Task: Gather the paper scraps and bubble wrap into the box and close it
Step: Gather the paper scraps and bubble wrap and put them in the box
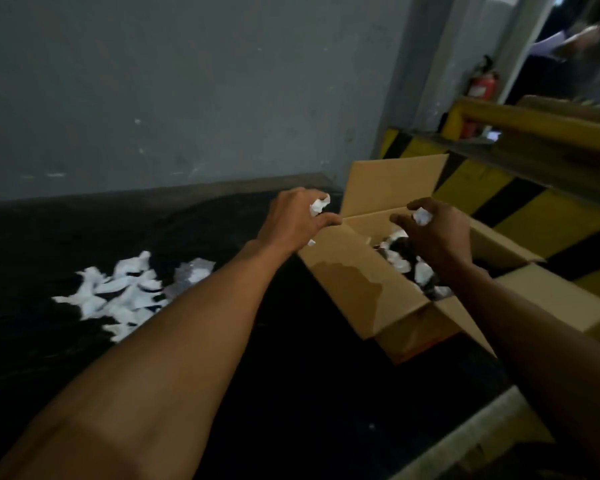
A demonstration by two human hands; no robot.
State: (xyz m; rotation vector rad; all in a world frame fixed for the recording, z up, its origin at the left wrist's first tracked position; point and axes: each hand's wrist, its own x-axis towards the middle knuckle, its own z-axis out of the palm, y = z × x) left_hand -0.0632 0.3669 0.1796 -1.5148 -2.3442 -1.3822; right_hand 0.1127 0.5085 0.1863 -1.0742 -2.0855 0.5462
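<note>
An open cardboard box (354,282) sits on the dark floor at centre right, flaps spread, with white paper scraps (400,259) inside. My left hand (291,220) hovers at the box's left flap, closed around a crumpled white paper scrap (319,205). My right hand (437,233) is over the box opening and grips another white scrap (421,216). A pile of loose white paper scraps (118,296) lies on the floor to the left, with a piece of clear bubble wrap (191,275) at its right edge.
A grey wall (187,98) rises behind the floor. Yellow-and-black striped barrier (492,192) and a yellow rail (534,123) stand behind the box on the right. A red fire extinguisher (482,83) hangs by the doorway, where a person (575,43) is blurred.
</note>
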